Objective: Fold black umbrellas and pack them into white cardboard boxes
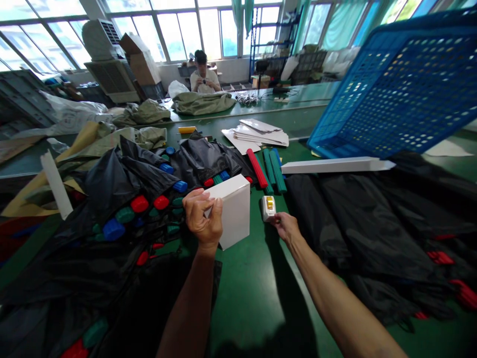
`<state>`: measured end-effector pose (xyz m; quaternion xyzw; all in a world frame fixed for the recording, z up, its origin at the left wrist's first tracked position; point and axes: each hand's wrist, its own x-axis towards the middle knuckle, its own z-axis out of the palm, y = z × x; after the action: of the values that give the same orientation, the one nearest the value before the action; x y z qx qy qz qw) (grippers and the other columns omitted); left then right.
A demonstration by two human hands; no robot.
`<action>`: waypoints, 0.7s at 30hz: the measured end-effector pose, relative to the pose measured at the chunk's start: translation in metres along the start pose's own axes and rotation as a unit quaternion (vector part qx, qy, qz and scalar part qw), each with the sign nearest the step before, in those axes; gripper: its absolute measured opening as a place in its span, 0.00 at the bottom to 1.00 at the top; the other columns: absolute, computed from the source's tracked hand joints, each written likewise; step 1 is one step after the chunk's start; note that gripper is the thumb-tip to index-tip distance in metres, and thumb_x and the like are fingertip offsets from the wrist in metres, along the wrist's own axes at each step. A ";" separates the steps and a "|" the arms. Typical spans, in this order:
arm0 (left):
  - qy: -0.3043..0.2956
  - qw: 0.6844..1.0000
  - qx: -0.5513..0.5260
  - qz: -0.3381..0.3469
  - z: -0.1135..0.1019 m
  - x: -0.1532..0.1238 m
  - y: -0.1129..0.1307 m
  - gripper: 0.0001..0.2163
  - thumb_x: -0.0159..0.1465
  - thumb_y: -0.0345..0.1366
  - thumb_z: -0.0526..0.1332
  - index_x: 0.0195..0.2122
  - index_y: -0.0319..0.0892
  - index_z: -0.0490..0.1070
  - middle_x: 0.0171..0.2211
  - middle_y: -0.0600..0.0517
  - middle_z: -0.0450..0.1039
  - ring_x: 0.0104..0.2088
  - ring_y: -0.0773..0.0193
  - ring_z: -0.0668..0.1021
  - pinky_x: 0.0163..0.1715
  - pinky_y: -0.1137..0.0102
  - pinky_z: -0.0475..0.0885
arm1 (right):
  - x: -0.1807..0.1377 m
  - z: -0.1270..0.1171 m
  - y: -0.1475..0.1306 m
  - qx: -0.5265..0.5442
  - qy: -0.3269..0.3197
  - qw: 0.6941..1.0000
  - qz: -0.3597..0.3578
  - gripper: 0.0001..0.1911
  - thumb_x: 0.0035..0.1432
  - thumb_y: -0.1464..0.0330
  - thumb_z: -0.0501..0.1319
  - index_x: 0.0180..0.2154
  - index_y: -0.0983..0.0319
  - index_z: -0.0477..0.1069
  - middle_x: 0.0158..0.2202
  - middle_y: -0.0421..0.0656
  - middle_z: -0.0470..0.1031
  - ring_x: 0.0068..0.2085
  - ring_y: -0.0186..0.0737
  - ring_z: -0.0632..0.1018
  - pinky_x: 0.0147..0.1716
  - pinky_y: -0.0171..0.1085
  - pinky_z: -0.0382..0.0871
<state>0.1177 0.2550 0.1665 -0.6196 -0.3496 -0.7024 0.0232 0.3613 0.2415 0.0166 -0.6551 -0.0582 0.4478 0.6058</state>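
Left hand (pixel 203 219) holds the white box (pixel 233 211) in a closed grip; just right of the box, right hand (pixel 286 226) pinches a small white dispenser (pixel 268 208) on the table (pixel 257 288).

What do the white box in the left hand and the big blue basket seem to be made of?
The white rectangular box, held by the left hand, looks like smooth matte cardboard: flat faces, sharp folded edges. The big blue perforated basket looks like rigid moulded plastic: even rows of holes, slight sheen.
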 end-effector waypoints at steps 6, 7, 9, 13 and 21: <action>-0.007 1.000 0.006 0.001 -0.002 -0.001 -0.001 0.05 0.60 0.31 0.64 0.31 0.42 0.67 0.35 0.53 0.69 0.45 0.59 0.74 0.48 0.56 0.70 | -0.009 -0.007 0.026 -0.012 -0.015 0.999 -0.051 0.18 0.33 0.73 0.70 0.18 0.61 0.59 0.18 0.35 0.68 0.23 0.31 0.73 0.26 0.32 0.75; -0.009 1.000 0.009 0.000 -0.002 -0.002 -0.001 0.05 0.60 0.31 0.64 0.31 0.42 0.67 0.35 0.53 0.69 0.45 0.59 0.74 0.48 0.56 0.71 | -0.009 -0.007 0.030 -0.026 -0.018 0.998 -0.053 0.19 0.34 0.71 0.71 0.18 0.61 0.59 0.18 0.35 0.68 0.23 0.32 0.73 0.26 0.33 0.76; -0.014 1.000 0.018 -0.001 -0.003 -0.003 -0.001 0.05 0.60 0.31 0.63 0.31 0.43 0.66 0.36 0.53 0.69 0.46 0.59 0.74 0.48 0.56 0.71 | -0.009 -0.010 0.036 -0.067 -0.027 0.996 -0.053 0.19 0.38 0.67 0.71 0.20 0.60 0.59 0.17 0.35 0.67 0.21 0.33 0.73 0.23 0.35 0.76; -0.013 1.000 0.017 -0.003 -0.002 -0.002 0.000 0.05 0.60 0.30 0.64 0.31 0.43 0.66 0.36 0.53 0.69 0.46 0.59 0.74 0.48 0.55 0.71 | -0.002 -0.020 0.033 -0.185 -0.074 0.978 -0.054 0.15 0.48 0.61 0.67 0.23 0.61 0.63 0.16 0.35 0.66 0.15 0.32 0.70 0.12 0.30 0.66; -0.023 0.999 0.023 -0.001 -0.003 0.000 0.001 0.05 0.60 0.30 0.63 0.34 0.42 0.66 0.36 0.52 0.69 0.46 0.59 0.73 0.48 0.56 0.71 | -0.002 -0.023 0.000 -0.368 -0.217 0.904 0.005 0.12 0.45 0.69 0.67 0.20 0.62 0.64 0.10 0.34 0.61 0.10 0.30 0.62 0.07 0.28 0.50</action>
<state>0.1157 0.2523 0.1669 -0.6347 -0.3670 -0.6795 0.0287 0.3754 0.2236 0.0148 -0.7180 -0.3457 0.5290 0.2918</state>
